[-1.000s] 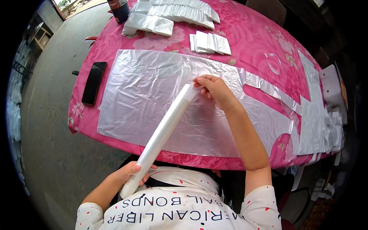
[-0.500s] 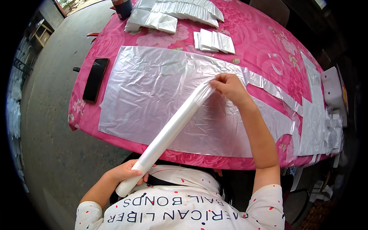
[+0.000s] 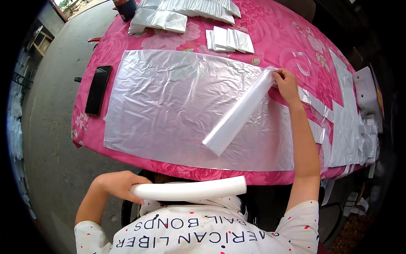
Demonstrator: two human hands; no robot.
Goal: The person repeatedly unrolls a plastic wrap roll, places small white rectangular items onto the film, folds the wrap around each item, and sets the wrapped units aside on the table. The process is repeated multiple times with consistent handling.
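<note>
Grey concrete floor (image 3: 55,110) sweeps down the 9 o'clock side, and a table in a pink flowered cloth (image 3: 279,25) fills most of the rest! Taking the clock from the middle of the view, we go first to the left hand (image 3: 120,186) at 8: fingers wrapped around one end of a smooth white tube (image 3: 190,189), which lies level over the lap, its free end toward 5.

Up to the right hand (image 3: 288,84) at 2, and it's a pinch, thumb and fingers gripping the upper end of a flattened clear plastic sleeve (image 3: 241,112)! That sleeve slants down toward 6, well apart from the tube; whether its lower end touches anything, I cannot tell.

Beneath it spreads a wide, wrinkled plastic sheet (image 3: 160,106). Further out, a black phone (image 3: 98,90) lies between 9 and 10, beside the sheet. Just past 12 sits a small bunch of folded bags (image 3: 230,39), with a bigger pile of bags (image 3: 163,20) behind it and a dark jar (image 3: 124,8) at 11. Over at 3, more white plastic (image 3: 344,142) covers the table's end.
</note>
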